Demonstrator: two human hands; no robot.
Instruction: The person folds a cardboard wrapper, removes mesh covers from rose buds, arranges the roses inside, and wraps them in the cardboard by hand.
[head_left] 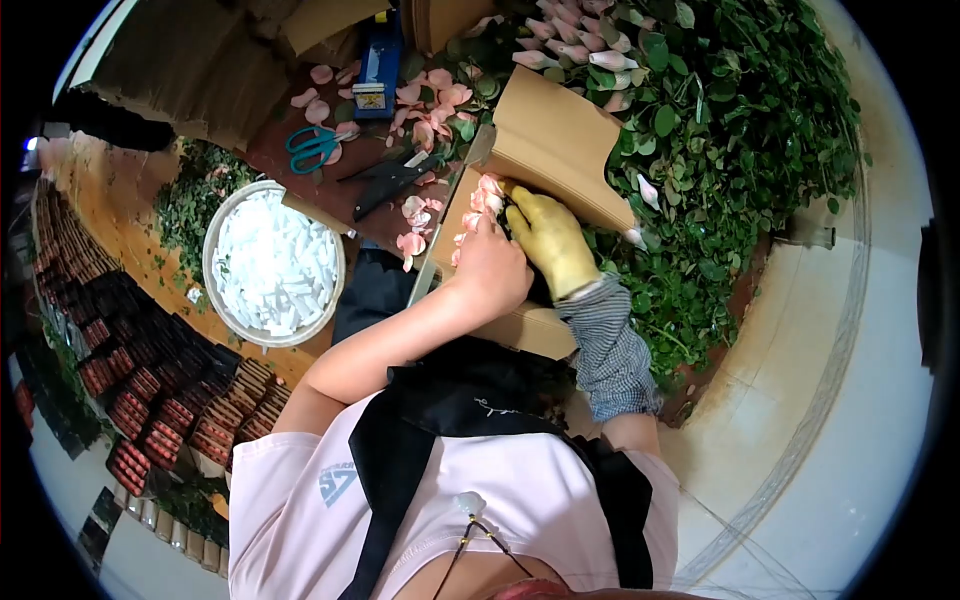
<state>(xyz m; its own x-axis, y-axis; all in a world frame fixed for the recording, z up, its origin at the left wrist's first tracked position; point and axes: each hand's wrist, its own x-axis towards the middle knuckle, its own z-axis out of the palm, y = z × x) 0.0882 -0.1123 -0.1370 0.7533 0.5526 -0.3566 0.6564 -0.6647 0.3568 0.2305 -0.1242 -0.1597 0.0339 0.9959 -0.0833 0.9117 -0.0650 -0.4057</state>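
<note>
My bare left hand [493,265] reaches into a cardboard-lined box, its fingers bent together against pale pink blooms [486,196] near the box's left side. Close beside it on the right is my right hand [548,240], in a yellow glove with a grey checked sleeve cover. Its fingers curl around something dark at the blooms, too small to make out. A brown cardboard sheet [555,135] rises behind both hands. The box's pale edge [428,275] runs along the left.
Leafy stems [700,240] with pink buds [575,35] are heaped at right. Left of the box lie loose petals [432,108], black-handled shears [385,183], teal scissors [313,150] and a blue tool [378,70]. A round tub [212,262] holds white pieces.
</note>
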